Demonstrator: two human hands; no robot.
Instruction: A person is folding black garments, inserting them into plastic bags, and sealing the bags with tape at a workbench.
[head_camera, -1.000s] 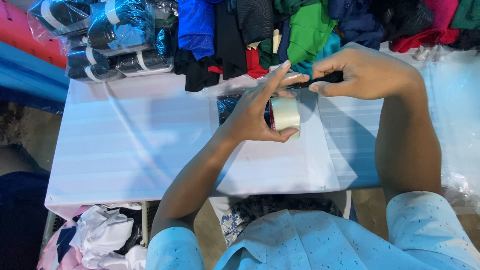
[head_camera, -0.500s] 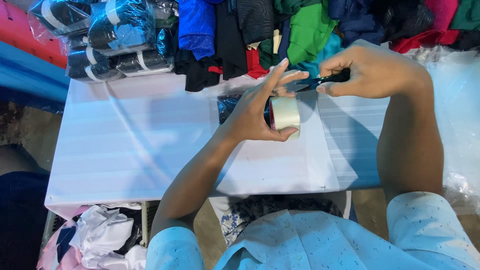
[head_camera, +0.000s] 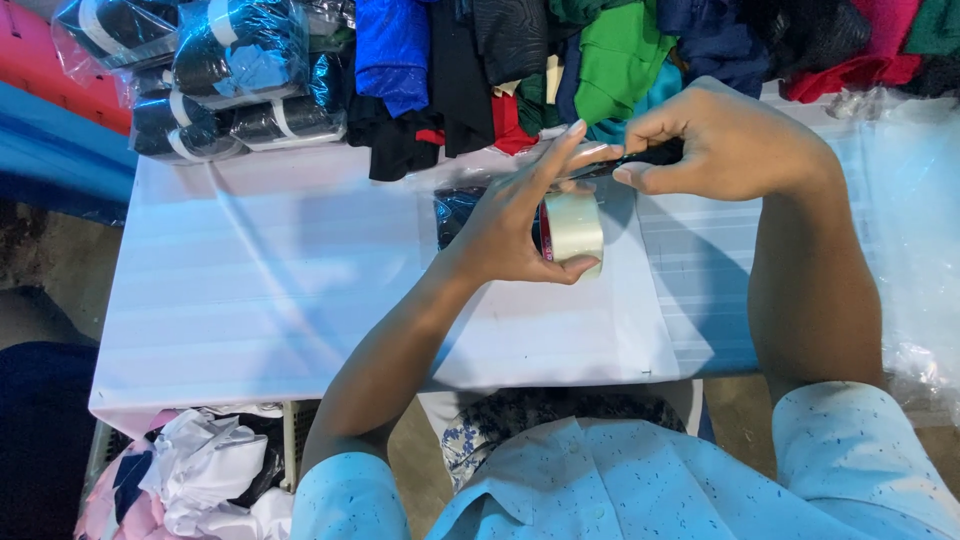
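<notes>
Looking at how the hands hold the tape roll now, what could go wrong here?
1. The right hand pinches the tape end close to the left hand's fingertips; the strip may stick to fingers or fold on itself.
2. The left hand holds the tape roll above the wrapped dark packet; it could slip onto it.

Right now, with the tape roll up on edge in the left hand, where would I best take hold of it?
Pinch the tape roll across its two flat faces at the lower right rim, coming from the right. It stands on edge, and the left hand covers its left side. The right hand pinches something at its top.
</notes>
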